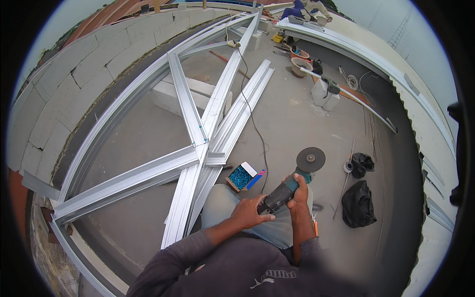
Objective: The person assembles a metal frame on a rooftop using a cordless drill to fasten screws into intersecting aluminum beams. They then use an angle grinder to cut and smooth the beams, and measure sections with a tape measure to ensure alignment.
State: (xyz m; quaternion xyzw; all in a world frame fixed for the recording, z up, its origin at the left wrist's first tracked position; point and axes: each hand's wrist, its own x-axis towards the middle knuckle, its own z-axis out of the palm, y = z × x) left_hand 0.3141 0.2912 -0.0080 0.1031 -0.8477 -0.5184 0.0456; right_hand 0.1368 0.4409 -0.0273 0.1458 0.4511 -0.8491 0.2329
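An angle grinder with a dark cutting disc lies across both my hands, above my lap. My left hand is wrapped around the rear of its black body. Near the green head, my right hand grips the tool, with the thumb up along it. The disc points away from me and to the right. Just beyond my left hand stands an open box of blue screws. To the left, silvery metal channels are joined into a truss frame.
Concrete blocks prop the frame. A thin cable runs over the floor. Black plastic bags lie at right. Farther off, a drill rests on a white block. Another person sits at the far edge. A block wall curves along the left.
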